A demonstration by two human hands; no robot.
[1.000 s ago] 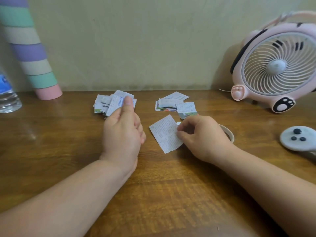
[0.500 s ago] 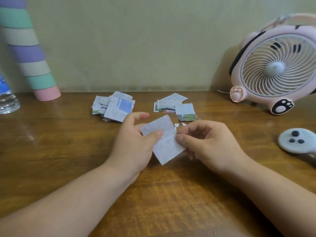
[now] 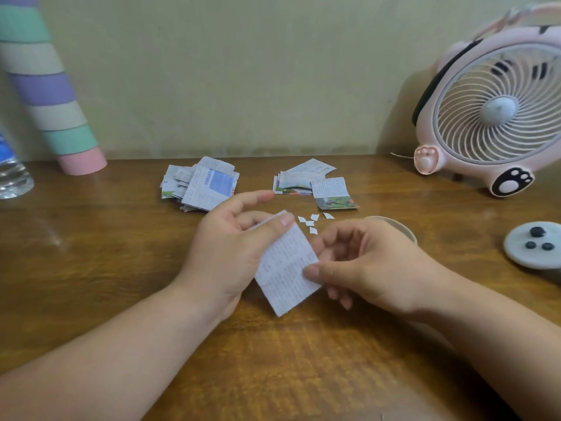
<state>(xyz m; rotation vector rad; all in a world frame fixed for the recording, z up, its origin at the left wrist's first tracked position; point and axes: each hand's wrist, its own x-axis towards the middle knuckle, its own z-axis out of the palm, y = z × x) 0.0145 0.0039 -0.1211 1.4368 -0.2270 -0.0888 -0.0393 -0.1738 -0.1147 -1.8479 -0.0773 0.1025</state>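
piles (image 3: 200, 185) rear-centre on table (image 3: 91, 268) — fan (image 3: 498, 107) right | bottle (image 3: 12, 174) left

Wooden table (image 3: 91, 268), wall behind. Back left: pastel striped tube (image 3: 45, 86) leaning on the wall, pink end on the table. Water bottle (image 3: 12, 174) at the left edge, cut off by the frame. Mid-back: two stacks of printed paper pieces, left pile (image 3: 200, 183) and right pile (image 3: 309, 180), apart. Tiny white scraps (image 3: 312, 221) just in front of the right pile. Back right: pink fan (image 3: 498, 110) with paw feet. Right edge: grey round pad (image 3: 534, 244) with three dark buttons. Round rim (image 3: 400, 226) near it, mostly hidden.
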